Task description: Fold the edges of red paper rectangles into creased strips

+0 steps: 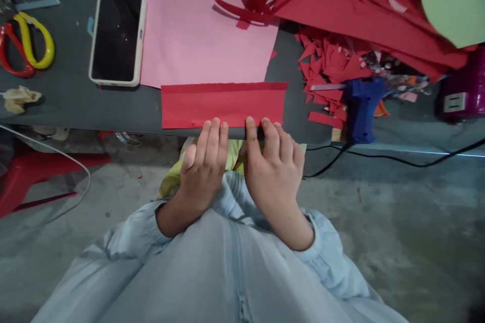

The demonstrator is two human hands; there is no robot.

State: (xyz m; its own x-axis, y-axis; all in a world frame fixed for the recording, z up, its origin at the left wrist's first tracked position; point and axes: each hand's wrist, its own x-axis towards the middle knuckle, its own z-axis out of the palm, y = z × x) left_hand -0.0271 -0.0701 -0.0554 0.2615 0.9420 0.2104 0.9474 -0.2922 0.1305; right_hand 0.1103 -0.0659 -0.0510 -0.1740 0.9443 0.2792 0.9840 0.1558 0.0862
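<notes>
A red strip of paper (223,103) lies crosswise at the near edge of the dark table, with a narrow fold along its far side. My left hand (204,161) rests its stretched fingertips on the strip's near edge, a little left of the middle. To the right of it, my right hand (273,164) lays its extended fingers on the same edge, slightly spread. Both hands are open, palms down, and grip nothing; their thumbs are partly hidden. Just beyond the strip is a pink sheet of paper (208,35).
A phone (117,35) and red-and-yellow-handled scissors (28,40) lie at left. At right are a blue glue gun (361,108) with its cord, red paper scraps (329,60), a heap of red paper (333,5) and a purple object (464,88). A red stool (41,176) stands below left.
</notes>
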